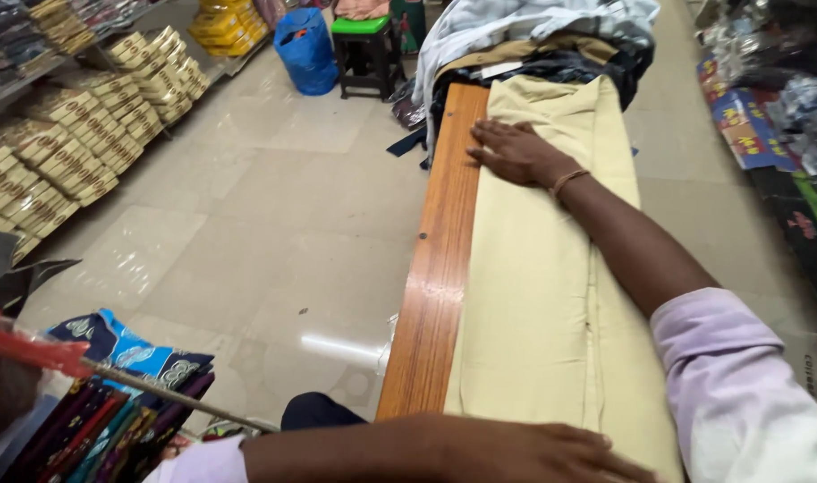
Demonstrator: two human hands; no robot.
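A long cream-coloured cloth (533, 295) lies folded along a narrow wooden counter (435, 268). My right hand (516, 152) rests flat, palm down, on the far part of the cloth near its left edge; a thin band circles that wrist. My left hand (533, 452) lies flat on the near end of the cloth at the bottom of the view, fingers pointing right. Neither hand grips anything. Both sleeves are pale lilac.
A heap of folded garments (542, 36) sits at the counter's far end. Stacked yellow boxes (77, 134) line the left wall, a blue bag (305, 49) and a green-topped stool (364, 49) stand beyond. Patterned fabrics (113, 394) hang at lower left. Packaged goods (766, 116) fill the right.
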